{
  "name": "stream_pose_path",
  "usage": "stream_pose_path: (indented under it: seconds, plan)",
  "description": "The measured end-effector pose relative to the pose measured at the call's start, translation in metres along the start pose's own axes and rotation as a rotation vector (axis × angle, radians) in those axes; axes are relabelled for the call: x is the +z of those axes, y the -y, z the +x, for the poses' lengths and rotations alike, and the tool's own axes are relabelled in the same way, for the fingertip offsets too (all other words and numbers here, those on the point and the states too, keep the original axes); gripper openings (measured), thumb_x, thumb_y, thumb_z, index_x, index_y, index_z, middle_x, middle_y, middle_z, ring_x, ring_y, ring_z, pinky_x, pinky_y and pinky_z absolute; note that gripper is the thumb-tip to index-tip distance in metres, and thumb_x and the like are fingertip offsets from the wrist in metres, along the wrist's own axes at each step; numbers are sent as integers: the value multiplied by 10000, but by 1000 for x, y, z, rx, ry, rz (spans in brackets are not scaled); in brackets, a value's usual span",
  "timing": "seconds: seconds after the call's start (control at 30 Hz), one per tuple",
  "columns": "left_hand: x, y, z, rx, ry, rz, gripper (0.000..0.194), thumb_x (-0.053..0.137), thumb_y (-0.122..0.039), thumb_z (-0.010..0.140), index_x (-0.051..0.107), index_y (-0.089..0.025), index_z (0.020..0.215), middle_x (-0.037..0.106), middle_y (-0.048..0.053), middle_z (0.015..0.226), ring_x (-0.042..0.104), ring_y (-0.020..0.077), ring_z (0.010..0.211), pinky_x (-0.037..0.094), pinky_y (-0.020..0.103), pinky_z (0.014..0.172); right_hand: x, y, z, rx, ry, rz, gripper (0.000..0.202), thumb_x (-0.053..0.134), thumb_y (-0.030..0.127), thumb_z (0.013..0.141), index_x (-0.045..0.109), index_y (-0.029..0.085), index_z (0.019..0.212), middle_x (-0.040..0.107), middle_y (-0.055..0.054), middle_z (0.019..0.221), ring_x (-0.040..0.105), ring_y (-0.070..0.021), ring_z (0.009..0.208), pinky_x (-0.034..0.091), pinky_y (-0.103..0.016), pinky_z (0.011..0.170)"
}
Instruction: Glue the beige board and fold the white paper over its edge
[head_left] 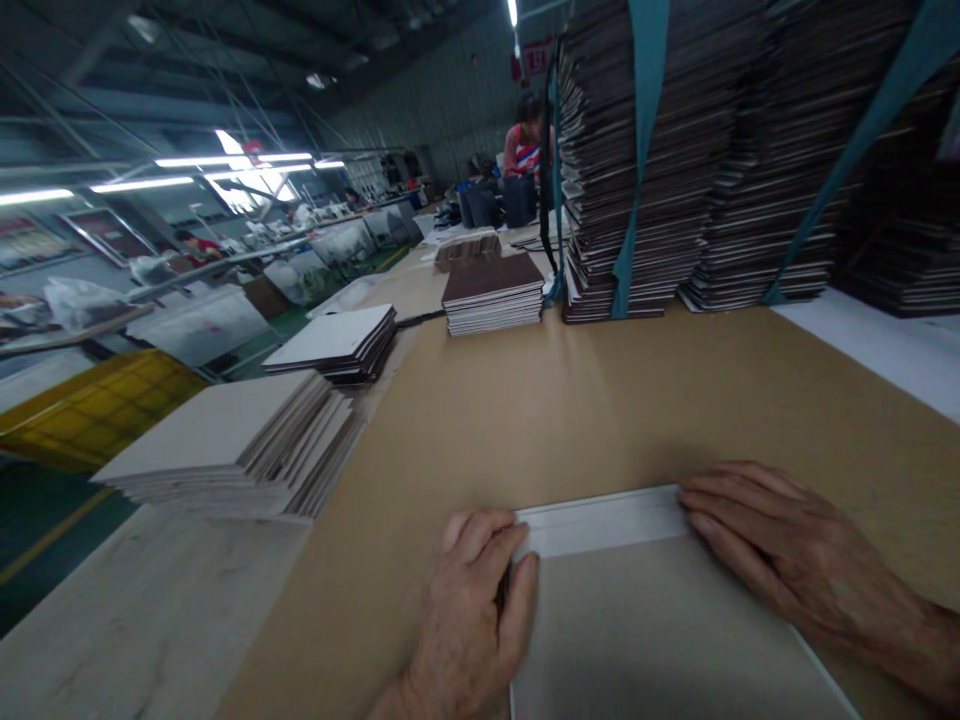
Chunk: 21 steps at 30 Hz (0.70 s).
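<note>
Both hands on grey board

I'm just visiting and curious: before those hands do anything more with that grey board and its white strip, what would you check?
1. Left hand on the grey board's left edge: ok.
2. Right hand flat at the white strip's right end: ok.
3. Strip lying along the board's far edge: ok.
4. Strip stuck down fully: cannot tell.
5. Brown paper beyond the board bare: ok.
6. Pale stack at left apart from the board: ok.
</note>
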<state>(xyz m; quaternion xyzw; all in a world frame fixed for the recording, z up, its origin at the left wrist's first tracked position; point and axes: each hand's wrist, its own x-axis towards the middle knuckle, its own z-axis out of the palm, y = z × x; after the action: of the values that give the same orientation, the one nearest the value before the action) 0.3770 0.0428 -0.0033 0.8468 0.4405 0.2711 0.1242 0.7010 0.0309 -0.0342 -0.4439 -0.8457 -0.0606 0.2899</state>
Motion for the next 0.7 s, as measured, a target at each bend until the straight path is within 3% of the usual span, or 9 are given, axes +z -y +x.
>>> stream_pose_path:
  seconds: [0.1, 0.17, 0.33, 0.43, 0.5, 0.53, 0.57, 0.63, 0.7]
  plan:
    - [2, 1, -1, -5, 72, 25, 219, 550, -194, 925, 708, -155, 1072, 705, 111, 1059, 617, 267, 996, 517, 465, 893, 8, 8, -1, -82, 133, 26, 436, 555, 318, 1000, 581, 201, 1419, 578, -72, 1433, 565, -284, 1284, 512, -497, 1043]
    - [5, 6, 1, -59, 52, 44, 195, 545, -198, 930, 725, -169, 1002, 715, 91, 1012, 628, 252, 937, 509, 452, 862, 16, 6, -4, -50, 226, 32, 520, 542, 405, 1008, 517, 216, 1492, 481, -63, 1521, 505, -284, 1353, 460, -505, 1116]
    - [-1, 18, 0, -265, -151, 65, 212, 551, -193, 920, 696, -170, 767, 700, 65, 819, 640, 225, 836, 504, 377, 791, 34, -27, -19, 131, 235, -76, 594, 379, 539, 1034, 551, 170, 1467, 461, -66, 1528, 490, -286, 1367, 410, -505, 1163]
    - [-13, 6, -27, -327, -181, 54, 269, 517, -188, 939, 652, -186, 707, 672, 35, 719, 648, 173, 697, 505, 282, 635, 32, -38, -25, 214, 197, -142, 698, 292, 575, 1026, 589, 77, 1413, 526, -142, 1464, 542, -331, 1312, 449, -561, 1118]
    - [-16, -4, -59, -277, -89, 31, 224, 520, -225, 960, 697, -205, 825, 735, 31, 830, 697, 162, 773, 549, 260, 685, 26, -30, -30, 202, 172, -137, 680, 322, 574, 1019, 592, 87, 1410, 526, -138, 1466, 547, -340, 1305, 470, -565, 1100]
    - [-14, -6, -78, -200, -37, 61, 169, 567, -265, 945, 716, -208, 1002, 765, 54, 1029, 716, 193, 953, 570, 297, 830, 23, -20, -34, 174, 156, -129, 644, 359, 570, 1014, 576, 133, 1435, 507, -107, 1490, 540, -333, 1314, 484, -553, 1093]
    - [-11, -7, -96, -78, 8, 148, 351, 653, -353, 899, 673, -195, 1212, 746, 83, 1194, 697, 247, 1093, 565, 355, 925, 21, -7, -39, 131, 145, -120, 611, 402, 568, 1007, 544, 197, 1470, 479, -67, 1517, 531, -321, 1326, 502, -534, 1080]
    - [-2, -4, -126, 90, -13, 296, 694, 742, -509, 816, 568, -183, 1404, 717, 105, 1287, 690, 309, 1143, 583, 392, 914, 22, 23, -51, 21, 125, -103, 628, 474, 574, 980, 437, 303, 1545, 426, -17, 1556, 524, -312, 1334, 554, -498, 1019]
    - [6, -4, -140, 67, -47, 323, 710, 741, -517, 824, 554, -224, 1443, 715, 99, 1286, 705, 311, 1124, 588, 388, 913, 33, 49, -64, -89, 120, -86, 753, 508, 605, 944, 327, 284, 1602, 393, -44, 1578, 498, -334, 1353, 574, -483, 965]
